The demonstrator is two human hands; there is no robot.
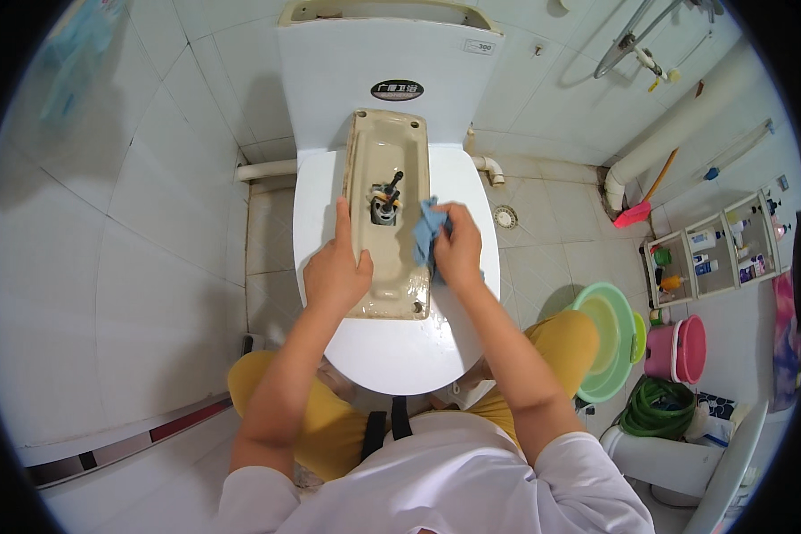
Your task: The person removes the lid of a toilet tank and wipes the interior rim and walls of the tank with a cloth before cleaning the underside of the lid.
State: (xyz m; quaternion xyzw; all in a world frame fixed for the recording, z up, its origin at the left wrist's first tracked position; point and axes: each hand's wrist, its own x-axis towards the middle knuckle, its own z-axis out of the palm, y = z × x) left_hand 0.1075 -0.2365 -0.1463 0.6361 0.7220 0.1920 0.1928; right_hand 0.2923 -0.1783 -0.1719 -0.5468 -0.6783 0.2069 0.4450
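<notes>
A beige ceramic toilet tank lid [390,267] lies underside up on the closed white toilet seat cover [400,360], its far end by the tank. The flush button mechanism [386,203], with black rods, sits in the lid's middle. My left hand [337,274] rests on the lid's left edge, index finger stretched along it and thumb over the rim. In my right hand [458,243] is a crumpled blue cloth [427,230], held against the lid's right edge. Wet spots shine on the lid's near end and on the seat cover beside it.
Behind stands the open-topped toilet tank [394,60]. To the right are a floor drain [505,217], a green basin [604,340] with liquid, a pink bucket [691,348], a coiled green hose [657,407] and a shelf rack [714,247] of bottles. A tiled wall [167,200] rises at left.
</notes>
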